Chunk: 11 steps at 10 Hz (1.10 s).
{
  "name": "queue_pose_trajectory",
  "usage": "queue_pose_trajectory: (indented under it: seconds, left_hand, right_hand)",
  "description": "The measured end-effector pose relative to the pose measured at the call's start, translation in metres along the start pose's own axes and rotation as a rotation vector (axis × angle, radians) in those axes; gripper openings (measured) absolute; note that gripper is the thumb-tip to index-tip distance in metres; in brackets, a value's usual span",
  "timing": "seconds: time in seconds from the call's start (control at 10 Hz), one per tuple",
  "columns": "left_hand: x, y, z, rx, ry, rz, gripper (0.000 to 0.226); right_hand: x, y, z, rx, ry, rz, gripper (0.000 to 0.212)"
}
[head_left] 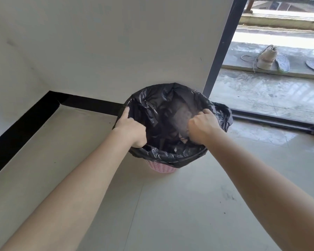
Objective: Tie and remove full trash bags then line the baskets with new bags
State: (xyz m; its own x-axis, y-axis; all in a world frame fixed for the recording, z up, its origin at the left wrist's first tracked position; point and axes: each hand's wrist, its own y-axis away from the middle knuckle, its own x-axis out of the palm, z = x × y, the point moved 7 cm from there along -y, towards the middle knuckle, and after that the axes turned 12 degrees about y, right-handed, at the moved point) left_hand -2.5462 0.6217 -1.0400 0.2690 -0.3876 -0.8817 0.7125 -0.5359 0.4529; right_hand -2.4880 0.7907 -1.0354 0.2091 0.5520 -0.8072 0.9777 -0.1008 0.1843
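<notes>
a black skirting (22,124) runs along the foot of the wall at the left. my left hand (130,127) curls over the left edge of the black trash bag (159,104), thumb up along the rim, fingers clamped on the plastic. the bag lines the pink basket (162,168), which stands on the floor against the wall. my right hand (202,125) is fisted tight on the bag's right edge. far right, past the dark door frame (219,48), a shoe (266,58) sits outside.

No text, label, brand, number or sign can be read on anything here.
</notes>
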Motion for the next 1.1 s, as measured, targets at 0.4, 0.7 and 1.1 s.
queue_pose_trajectory:
  seconds: [0.4, 0.7, 1.1]
  left_hand:
    - [0.006, 0.047, 0.022, -0.288, 1.163, -0.709, 0.086]
    - [0.014, 0.037, 0.068, -0.269, 1.373, -0.896, 0.079]
    - [0.002, 0.049, 0.062, -0.339, 1.023, -0.783, 0.065]
  right_hand:
    - [0.021, 0.030, -0.056, 0.711, -0.975, -0.115, 0.065]
    - [0.028, 0.013, -0.013, 0.555, -1.591, -0.018, 0.078]
    - [0.016, 0.014, -0.032, 0.434, -1.225, -0.112, 0.083]
